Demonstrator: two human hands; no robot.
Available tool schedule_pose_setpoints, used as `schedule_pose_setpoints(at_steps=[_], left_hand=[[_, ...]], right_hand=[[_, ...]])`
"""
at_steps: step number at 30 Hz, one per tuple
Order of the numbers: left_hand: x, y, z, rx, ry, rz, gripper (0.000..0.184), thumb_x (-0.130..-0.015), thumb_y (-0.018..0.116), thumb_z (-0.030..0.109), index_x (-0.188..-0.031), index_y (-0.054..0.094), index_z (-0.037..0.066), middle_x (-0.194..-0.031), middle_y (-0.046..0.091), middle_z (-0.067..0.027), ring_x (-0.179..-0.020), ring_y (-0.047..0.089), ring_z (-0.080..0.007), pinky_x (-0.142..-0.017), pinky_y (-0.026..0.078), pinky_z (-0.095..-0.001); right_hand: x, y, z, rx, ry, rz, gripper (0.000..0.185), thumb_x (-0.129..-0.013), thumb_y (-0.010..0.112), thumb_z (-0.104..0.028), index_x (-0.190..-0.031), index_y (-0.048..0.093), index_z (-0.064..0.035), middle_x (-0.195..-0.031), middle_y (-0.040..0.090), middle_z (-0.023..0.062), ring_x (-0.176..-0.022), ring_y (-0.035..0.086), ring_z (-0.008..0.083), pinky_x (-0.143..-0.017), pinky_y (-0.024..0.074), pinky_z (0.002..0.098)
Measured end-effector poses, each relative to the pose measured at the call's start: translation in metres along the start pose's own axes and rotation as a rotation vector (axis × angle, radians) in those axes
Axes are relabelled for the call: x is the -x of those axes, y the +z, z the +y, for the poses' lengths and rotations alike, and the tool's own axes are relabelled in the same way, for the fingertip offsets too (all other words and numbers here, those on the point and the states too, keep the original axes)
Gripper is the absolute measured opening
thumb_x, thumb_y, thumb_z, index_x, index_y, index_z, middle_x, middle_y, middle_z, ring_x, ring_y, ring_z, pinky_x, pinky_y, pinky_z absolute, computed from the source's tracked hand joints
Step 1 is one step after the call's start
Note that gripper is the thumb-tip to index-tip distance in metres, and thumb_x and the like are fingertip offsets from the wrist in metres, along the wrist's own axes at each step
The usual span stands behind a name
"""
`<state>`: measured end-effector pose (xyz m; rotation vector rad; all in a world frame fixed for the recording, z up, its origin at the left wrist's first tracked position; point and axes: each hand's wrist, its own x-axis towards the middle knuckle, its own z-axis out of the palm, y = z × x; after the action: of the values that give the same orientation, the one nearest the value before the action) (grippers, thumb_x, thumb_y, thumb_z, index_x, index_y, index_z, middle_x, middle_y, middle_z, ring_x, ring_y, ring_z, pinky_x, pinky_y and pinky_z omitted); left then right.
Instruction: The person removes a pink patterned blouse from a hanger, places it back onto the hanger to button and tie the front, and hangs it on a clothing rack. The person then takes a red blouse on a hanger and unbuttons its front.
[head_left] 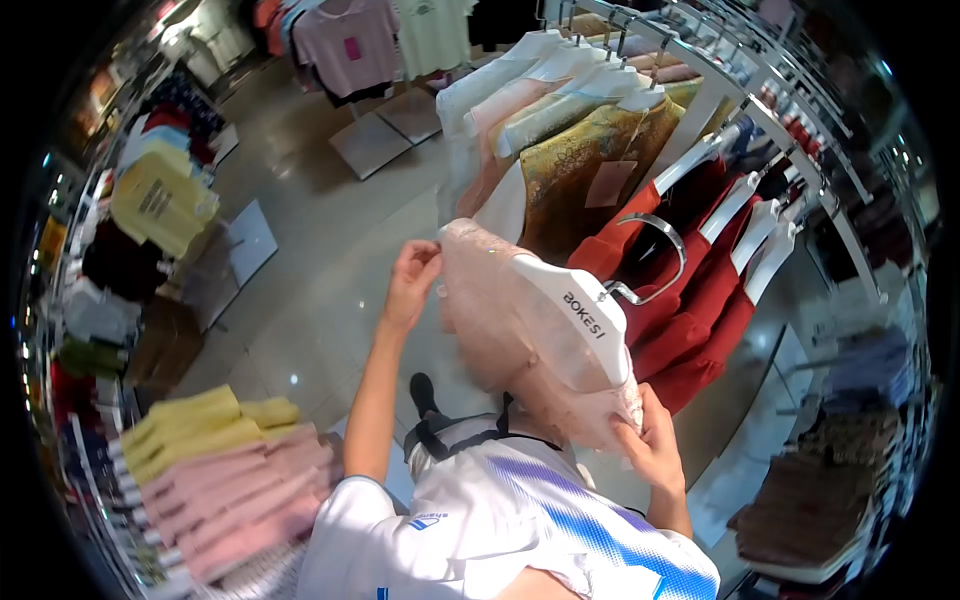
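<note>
A pale pink garment (490, 320) hangs on a white hanger (575, 310) marked BOKESI, whose metal hook points up and to the right. My left hand (413, 275) pinches the garment's shoulder at its upper left end. At the lower right end, my right hand (648, 436) grips the other shoulder, thumb on top. The hanger is off the rail, held in front of my body. Just beyond it, a gold patterned garment (575, 170) with a pale tag and several red garments (665, 325) hang on white hangers.
A metal rack rail (790, 150) runs along the upper right. Yellow garments (190, 430) and pink garments (235, 490) hang at lower left. Brown garments (810, 510) are at lower right. Display shirts (350, 50) stand at the back, over the tiled floor (320, 270).
</note>
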<state>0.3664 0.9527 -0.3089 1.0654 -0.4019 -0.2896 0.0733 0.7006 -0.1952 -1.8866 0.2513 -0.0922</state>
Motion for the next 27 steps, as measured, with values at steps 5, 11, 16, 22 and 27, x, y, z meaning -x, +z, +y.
schedule_pose_setpoints(at_steps=[5,11,16,22,27], left_hand=[[-0.077,-0.007,-0.013,-0.156,-0.177,-0.322,0.013,-0.097,0.059,0.010,-0.107,0.053,0.004,-0.100,0.059,-0.0007,-0.091,0.054,-0.0078,-0.081,0.045,-0.0230],[-0.119,0.002,-0.037,-0.354,-0.134,-0.511,0.011,-0.098,0.059,0.013,-0.103,0.053,0.005,-0.094,0.061,-0.0005,-0.083,0.055,-0.0058,-0.073,0.045,-0.0226],[-0.162,0.023,0.007,-0.675,0.252,-0.662,0.017,-0.092,0.064,0.011,-0.098,0.052,0.001,-0.087,0.061,-0.0086,-0.077,0.058,-0.0125,-0.068,0.047,-0.0287],[-0.215,0.096,0.061,-1.116,0.877,-0.577,0.035,-0.091,0.065,0.026,-0.101,0.051,-0.004,-0.095,0.062,-0.0196,-0.084,0.064,-0.0331,-0.065,0.050,-0.0419],[-0.234,0.133,0.058,-1.247,0.737,-0.769,0.050,-0.092,0.062,0.037,-0.107,0.048,-0.009,-0.098,0.061,-0.0258,-0.087,0.064,-0.0420,-0.073,0.054,-0.0453]], right_hand=[[0.005,0.070,-0.031,0.003,0.139,0.316,0.018,-0.087,0.060,-0.004,-0.104,0.053,-0.0005,-0.085,0.054,-0.0013,-0.079,0.047,0.0058,-0.071,0.0402,0.0220],[0.023,0.121,-0.067,0.023,0.281,0.616,0.019,-0.090,0.059,-0.006,-0.107,0.052,-0.0008,-0.090,0.051,-0.0030,-0.080,0.044,0.0050,-0.072,0.0375,0.0199],[0.009,0.147,-0.077,-0.042,0.236,0.857,0.014,-0.089,0.057,-0.001,-0.102,0.052,-0.0023,-0.074,0.049,-0.0028,-0.068,0.042,0.0045,-0.061,0.0375,0.0214],[-0.021,0.147,-0.067,0.063,0.252,0.876,0.013,-0.090,0.058,-0.002,-0.101,0.052,-0.0023,-0.073,0.048,-0.0038,-0.065,0.041,0.0047,-0.058,0.0358,0.0220],[-0.035,0.160,-0.067,-0.025,0.269,0.977,0.012,-0.091,0.058,-0.003,-0.101,0.051,-0.0021,-0.073,0.050,-0.0023,-0.065,0.043,0.0058,-0.059,0.0369,0.0234]])
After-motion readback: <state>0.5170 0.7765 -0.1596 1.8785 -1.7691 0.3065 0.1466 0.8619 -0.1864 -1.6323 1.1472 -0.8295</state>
